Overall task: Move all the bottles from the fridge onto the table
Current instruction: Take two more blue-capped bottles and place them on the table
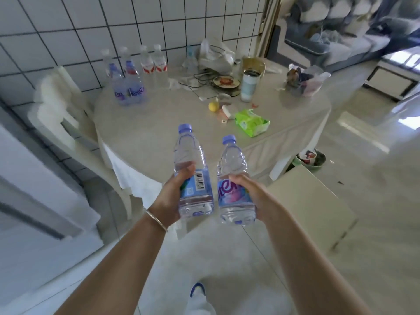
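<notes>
- White-tiled wall [68,30] behind the round table [159,133], which bears four bottles [134,71] at its far left.
- Both forearms reach forward, short of the table's near edge.
- Left hand [172,196] wraps a purple-capped bottle [191,169], barcode showing.
- Right hand [252,194] grips its twin [231,178]; purple lettering only partly readable.

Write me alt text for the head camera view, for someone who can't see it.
A person's left hand and right hand each hold an upright purple-capped water bottle, the left bottle and the right bottle, in front of a round table. Four more bottles stand at the table's far side by a tiled wall, beside assorted clutter.
</notes>
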